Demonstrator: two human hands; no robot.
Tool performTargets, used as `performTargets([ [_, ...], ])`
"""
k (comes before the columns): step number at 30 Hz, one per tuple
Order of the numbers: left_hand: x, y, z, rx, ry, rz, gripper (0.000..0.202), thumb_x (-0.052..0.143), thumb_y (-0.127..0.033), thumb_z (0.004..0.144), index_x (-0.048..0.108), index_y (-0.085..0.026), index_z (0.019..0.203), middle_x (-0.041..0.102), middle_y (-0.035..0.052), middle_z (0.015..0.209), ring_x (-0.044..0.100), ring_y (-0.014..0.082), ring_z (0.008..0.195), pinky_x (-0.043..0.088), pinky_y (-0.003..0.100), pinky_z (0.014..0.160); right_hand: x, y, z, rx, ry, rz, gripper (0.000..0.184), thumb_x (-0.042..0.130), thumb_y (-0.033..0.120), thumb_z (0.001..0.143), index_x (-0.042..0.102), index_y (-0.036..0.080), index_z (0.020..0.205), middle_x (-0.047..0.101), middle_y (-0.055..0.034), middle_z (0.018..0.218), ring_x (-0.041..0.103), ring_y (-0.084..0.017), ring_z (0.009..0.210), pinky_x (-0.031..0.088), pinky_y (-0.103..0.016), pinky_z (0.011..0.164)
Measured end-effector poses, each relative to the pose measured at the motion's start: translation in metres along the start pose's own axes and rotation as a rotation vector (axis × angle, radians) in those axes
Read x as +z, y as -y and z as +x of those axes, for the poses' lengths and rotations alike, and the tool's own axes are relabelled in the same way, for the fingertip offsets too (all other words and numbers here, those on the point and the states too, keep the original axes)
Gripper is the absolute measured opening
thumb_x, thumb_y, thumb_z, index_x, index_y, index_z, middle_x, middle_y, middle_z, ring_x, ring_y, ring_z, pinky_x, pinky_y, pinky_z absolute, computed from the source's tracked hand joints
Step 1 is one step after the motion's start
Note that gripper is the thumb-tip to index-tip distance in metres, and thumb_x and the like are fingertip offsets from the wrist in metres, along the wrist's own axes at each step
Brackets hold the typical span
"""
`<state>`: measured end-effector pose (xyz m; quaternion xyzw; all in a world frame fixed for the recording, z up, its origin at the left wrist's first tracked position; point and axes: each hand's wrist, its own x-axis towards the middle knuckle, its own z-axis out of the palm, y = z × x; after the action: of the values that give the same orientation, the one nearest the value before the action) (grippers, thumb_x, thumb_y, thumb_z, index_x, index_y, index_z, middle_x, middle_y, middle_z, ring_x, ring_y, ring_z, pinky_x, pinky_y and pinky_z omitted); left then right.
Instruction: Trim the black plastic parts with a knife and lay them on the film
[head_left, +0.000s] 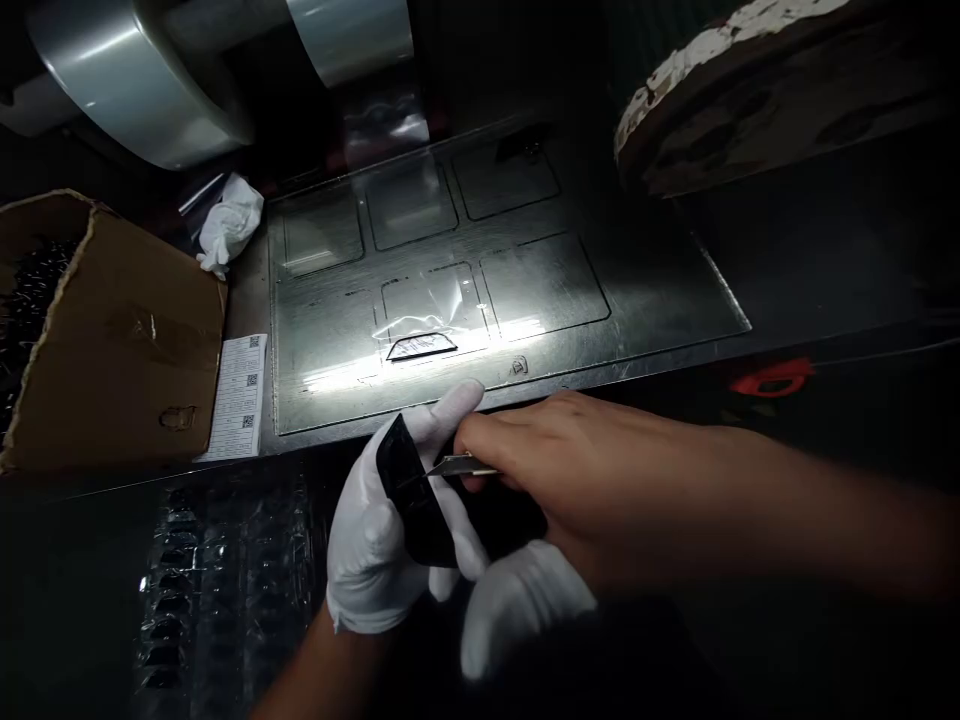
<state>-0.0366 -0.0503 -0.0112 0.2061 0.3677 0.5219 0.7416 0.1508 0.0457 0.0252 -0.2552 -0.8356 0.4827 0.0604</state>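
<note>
My left hand, in a white glove, grips a thin black curved-edged panel upright along its edge. My right hand, bare across the back, holds a small metal craft-knife blade with its tip against the panel. A white gloved shape lies under my right hand; whose it is, I cannot tell. Beyond my hands, a scored steel plate carries a clear film and a small black-edged trapezoid piece.
At the left stands an open cardboard box of dark parts, beside a QR-code label sheet and a crumpled white cloth. Film rolls sit at the top left, a worn round disc at the top right, and a clear tray below.
</note>
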Motion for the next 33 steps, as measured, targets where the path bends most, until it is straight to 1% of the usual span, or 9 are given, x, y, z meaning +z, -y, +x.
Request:
performTargets([
  [5, 0.000, 0.004, 0.000, 0.034, 0.031, -0.053, 0.074, 0.082, -0.059, 0.082, 0.064, -0.020, 0.143, 0.072, 0.0047, 0.059, 0.035, 0.0053, 0.027, 0.024, 0.015, 0.030, 0.008, -0.002, -0.001, 0.001, -0.048, -0.021, 0.040, 0.088, 0.045, 0.077, 0.064, 0.024, 0.101, 0.072, 0.0008, 0.080, 0.065, -0.018, 0.062, 0.039, -0.027, 0.051],
  [9, 0.000, 0.003, -0.001, -0.021, 0.031, -0.041, 0.078, 0.084, -0.060, 0.080, 0.064, -0.021, 0.144, 0.074, 0.0055, 0.062, 0.036, 0.0062, 0.029, 0.027, 0.016, 0.030, 0.010, 0.000, 0.000, 0.031, -0.032, -0.069, 0.035, 0.085, 0.039, 0.078, 0.066, 0.022, 0.103, 0.071, -0.0002, 0.074, 0.063, -0.018, 0.059, 0.035, -0.026, 0.047],
  [14, -0.001, 0.001, -0.001, -0.061, 0.021, -0.057, 0.080, 0.085, -0.060, 0.080, 0.061, -0.021, 0.146, 0.068, 0.0014, 0.056, 0.035, 0.0064, 0.029, 0.031, 0.018, 0.032, 0.011, 0.000, -0.001, 0.062, -0.002, -0.074, 0.040, 0.084, 0.050, 0.081, 0.068, 0.021, 0.103, 0.072, -0.0018, 0.073, 0.061, -0.017, 0.055, 0.032, -0.025, 0.040],
  [18, -0.005, -0.001, -0.003, -0.126, 0.035, -0.045, 0.077, 0.083, -0.061, 0.081, 0.062, -0.025, 0.145, 0.067, -0.0002, 0.057, 0.036, 0.0063, 0.031, 0.035, 0.018, 0.035, 0.013, -0.002, -0.002, 0.043, -0.038, -0.096, 0.042, 0.082, 0.054, 0.083, 0.067, 0.020, 0.102, 0.071, -0.0018, 0.072, 0.060, -0.017, 0.054, 0.031, -0.025, 0.039],
  [20, -0.005, -0.001, -0.003, -0.100, 0.033, -0.046, 0.067, 0.082, -0.060, 0.082, 0.067, -0.027, 0.138, 0.075, 0.0033, 0.071, 0.037, 0.0049, 0.032, 0.036, 0.018, 0.034, 0.014, -0.002, -0.002, 0.033, -0.060, -0.103, 0.039, 0.082, 0.054, 0.084, 0.067, 0.020, 0.097, 0.069, -0.0015, 0.069, 0.058, -0.016, 0.051, 0.029, -0.026, 0.040],
  [22, -0.005, -0.001, -0.001, -0.062, 0.037, -0.061, 0.055, 0.083, -0.056, 0.083, 0.072, -0.030, 0.130, 0.081, 0.0094, 0.103, 0.042, 0.0029, 0.033, 0.036, 0.017, 0.033, 0.016, -0.003, -0.003, 0.036, -0.055, -0.118, 0.037, 0.082, 0.053, 0.084, 0.066, 0.021, 0.091, 0.066, -0.0004, 0.065, 0.053, -0.014, 0.046, 0.025, -0.026, 0.039],
  [25, -0.005, 0.001, 0.001, -0.018, 0.060, -0.081, 0.040, 0.083, -0.048, 0.085, 0.075, -0.034, 0.122, 0.066, 0.0091, 0.147, 0.050, 0.0012, 0.036, 0.037, 0.015, 0.032, 0.017, -0.003, -0.004, 0.045, -0.029, -0.153, 0.038, 0.080, 0.054, 0.086, 0.062, 0.021, 0.086, 0.063, 0.0006, 0.061, 0.049, -0.012, 0.042, 0.023, -0.026, 0.037],
  [28, -0.006, 0.003, 0.001, 0.012, 0.060, -0.066, 0.038, 0.081, -0.046, 0.088, 0.075, -0.035, 0.123, 0.056, 0.0081, 0.157, 0.053, 0.0006, 0.037, 0.041, 0.014, 0.033, 0.016, -0.005, -0.006, 0.050, -0.010, -0.194, 0.038, 0.078, 0.054, 0.087, 0.059, 0.021, 0.085, 0.066, -0.0004, 0.064, 0.054, -0.014, 0.044, 0.025, -0.025, 0.038],
  [33, -0.005, 0.010, -0.003, -0.008, 0.018, -0.068, 0.042, 0.079, -0.051, 0.088, 0.074, -0.033, 0.126, 0.058, 0.0137, 0.155, 0.053, 0.0010, 0.040, 0.040, 0.014, 0.034, 0.016, -0.006, -0.008, 0.078, 0.012, -0.212, 0.034, 0.077, 0.051, 0.088, 0.060, 0.021, 0.086, 0.068, -0.0005, 0.066, 0.056, -0.015, 0.047, 0.027, -0.025, 0.040],
])
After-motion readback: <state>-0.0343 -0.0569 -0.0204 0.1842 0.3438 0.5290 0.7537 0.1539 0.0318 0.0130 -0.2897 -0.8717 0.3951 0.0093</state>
